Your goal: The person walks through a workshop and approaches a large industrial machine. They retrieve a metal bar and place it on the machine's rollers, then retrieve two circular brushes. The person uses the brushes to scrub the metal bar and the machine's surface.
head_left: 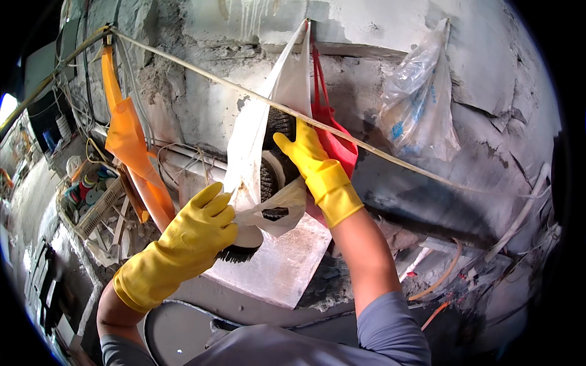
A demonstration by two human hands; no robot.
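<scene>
A white plastic bag hangs from the wall, its side spread to show several round brushes with dark bristles. My right hand, in a yellow rubber glove, reaches to the upper brush; the thumb crosses its lower edge and the fingertips are partly hidden beside it. Below it, another brush leans inside the bag. My left hand, gloved alike, has its fingers curled at the bag's lower side, on a round brush with a pale back and bristles downward. A bag handle loop droops between the hands.
A cord slants across in front of the wall. Behind the white bag hangs a red bag; a clear plastic bag hangs at right. Orange cloth and a crate of discs are at left. Below stands a pale board.
</scene>
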